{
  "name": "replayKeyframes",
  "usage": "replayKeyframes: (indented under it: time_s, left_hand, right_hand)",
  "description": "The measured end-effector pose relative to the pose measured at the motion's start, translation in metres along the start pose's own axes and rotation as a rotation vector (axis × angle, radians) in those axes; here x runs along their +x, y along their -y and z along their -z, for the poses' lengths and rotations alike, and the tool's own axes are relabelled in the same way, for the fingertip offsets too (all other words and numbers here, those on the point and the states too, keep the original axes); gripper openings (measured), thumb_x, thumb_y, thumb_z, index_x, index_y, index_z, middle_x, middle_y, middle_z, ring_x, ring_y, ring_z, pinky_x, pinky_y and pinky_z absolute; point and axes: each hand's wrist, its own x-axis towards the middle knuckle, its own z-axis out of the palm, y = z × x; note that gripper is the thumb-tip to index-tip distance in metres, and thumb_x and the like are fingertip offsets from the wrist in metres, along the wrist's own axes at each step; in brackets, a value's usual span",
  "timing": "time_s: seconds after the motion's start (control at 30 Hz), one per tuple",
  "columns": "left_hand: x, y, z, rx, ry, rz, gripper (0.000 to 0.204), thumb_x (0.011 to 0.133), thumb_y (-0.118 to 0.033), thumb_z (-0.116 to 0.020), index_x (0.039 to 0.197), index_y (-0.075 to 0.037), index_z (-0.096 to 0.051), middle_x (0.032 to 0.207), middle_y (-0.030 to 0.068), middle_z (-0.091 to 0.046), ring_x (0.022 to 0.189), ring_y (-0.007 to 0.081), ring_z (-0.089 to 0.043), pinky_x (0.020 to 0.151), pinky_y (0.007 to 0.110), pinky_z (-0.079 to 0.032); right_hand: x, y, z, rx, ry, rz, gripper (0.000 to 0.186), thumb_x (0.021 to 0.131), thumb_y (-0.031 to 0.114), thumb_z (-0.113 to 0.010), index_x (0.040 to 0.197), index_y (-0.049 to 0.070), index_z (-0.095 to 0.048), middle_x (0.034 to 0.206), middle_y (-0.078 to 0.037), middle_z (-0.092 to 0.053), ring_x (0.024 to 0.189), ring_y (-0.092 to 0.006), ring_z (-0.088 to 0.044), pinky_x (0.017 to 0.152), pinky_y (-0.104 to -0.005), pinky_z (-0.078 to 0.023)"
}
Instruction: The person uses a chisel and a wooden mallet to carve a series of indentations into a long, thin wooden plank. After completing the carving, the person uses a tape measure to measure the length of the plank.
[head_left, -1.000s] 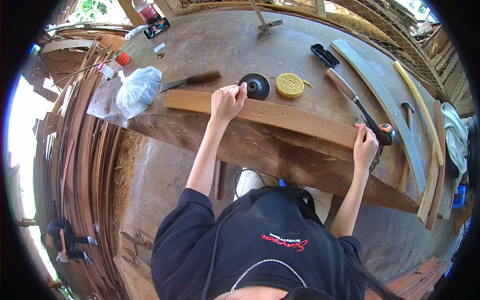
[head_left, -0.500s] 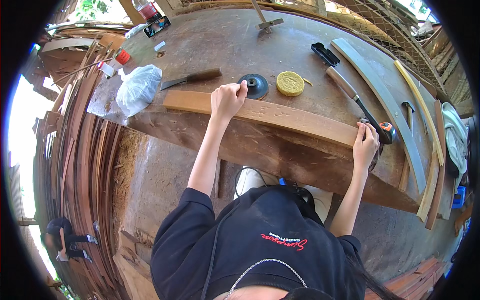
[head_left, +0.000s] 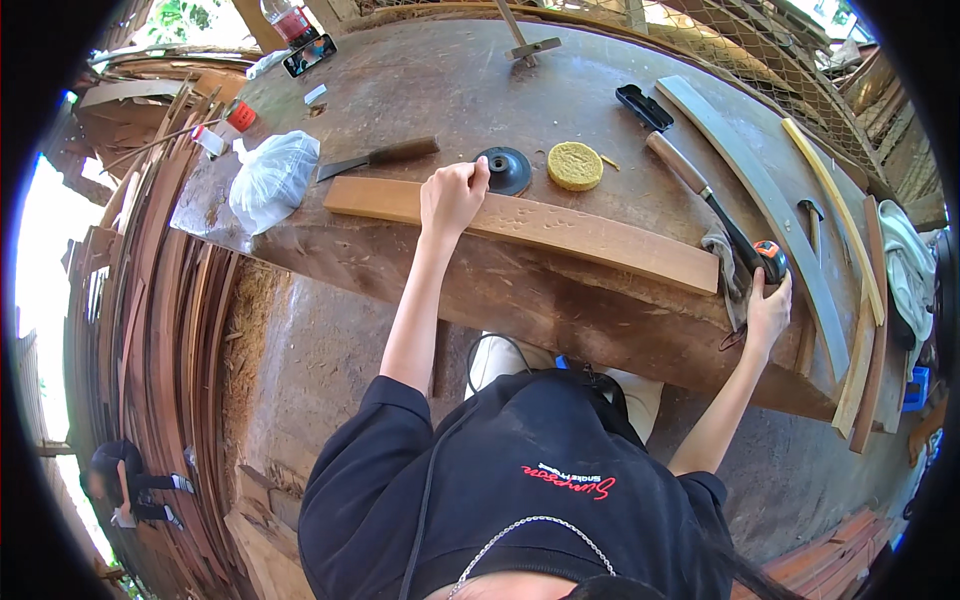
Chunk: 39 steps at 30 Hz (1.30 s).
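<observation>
A smooth brown wooden board (head_left: 590, 235) lies along the near edge of the workbench. My left hand (head_left: 453, 200) is closed and rests on the board left of its middle, beside a black round disc pad (head_left: 507, 172). What its curled fingers hold, if anything, is hidden. Off the board's right end, my right hand (head_left: 769, 314) has its fingers and thumb at an orange-and-black tape measure (head_left: 769, 256), gripping its near side. A grey rag (head_left: 733, 275) lies between that hand and the board. Touching the tape measure is a wooden-handled tool with a dark shaft (head_left: 690, 175).
On the bench (head_left: 430, 90) are a wooden-handled blade (head_left: 378, 157), a yellow round pad (head_left: 575, 166), a plastic bag (head_left: 273, 182), a black case (head_left: 643, 107), a long metal bar (head_left: 765, 200) and a hammer (head_left: 813, 225). Someone sits by the stacked planks (head_left: 160, 330) at left.
My right hand has let go of the board's right end and moved right to the tape measure. The rag is now more exposed. My left hand has stayed on the board.
</observation>
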Motion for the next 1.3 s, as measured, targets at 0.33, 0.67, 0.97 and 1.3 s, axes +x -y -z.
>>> replayKeyframes:
  time_s: [0.33,0.67,0.97,1.3]
  left_hand:
    - [-0.002,-0.002,0.005,-0.033,0.031,0.044,0.044,0.087,-0.032,-0.042,0.056,-0.006,-0.06,0.059,0.0107,-0.059,0.056,0.0297,-0.057,0.052,0.037,-0.044]
    - [-0.002,-0.001,0.005,-0.032,0.055,0.062,0.043,0.086,-0.033,-0.042,0.059,-0.006,-0.061,0.059,0.0102,-0.058,0.057,0.028,-0.057,0.054,0.035,-0.043]
    - [-0.003,-0.001,0.004,0.06,-0.016,0.011,0.038,0.086,-0.031,-0.043,0.062,-0.007,-0.062,0.063,0.0103,-0.06,0.06,0.028,-0.058,0.053,0.036,-0.045]
    - [-0.051,-0.117,0.016,-0.913,0.356,0.058,0.023,0.086,-0.021,-0.052,0.1,-0.003,-0.061,0.086,0.006,-0.064,0.079,0.0104,-0.058,0.069,0.024,-0.046]
  right_hand:
    - [0.008,0.011,-0.001,0.18,-0.06,-0.006,0.058,0.072,0.047,-0.063,0.107,0.004,-0.047,0.093,-0.017,-0.059,0.085,-0.032,-0.058,0.074,-0.0404,-0.043]
    - [0.004,0.017,0.022,0.274,-0.006,0.029,0.046,0.068,0.033,-0.071,0.098,0.006,-0.049,0.078,-0.01,-0.058,0.072,-0.0235,-0.057,0.067,-0.0369,-0.043]
    - [-0.003,0.023,0.073,0.543,-0.102,0.013,0.045,0.072,0.027,-0.07,0.104,0.005,-0.048,0.082,-0.007,-0.057,0.078,-0.0153,-0.056,0.07,-0.0278,-0.044]
    - [-0.074,0.141,0.068,1.308,0.482,0.218,0.052,0.074,0.026,-0.068,0.113,0.005,-0.041,0.101,-0.008,-0.049,0.089,-0.0139,-0.052,0.072,-0.0244,-0.046]
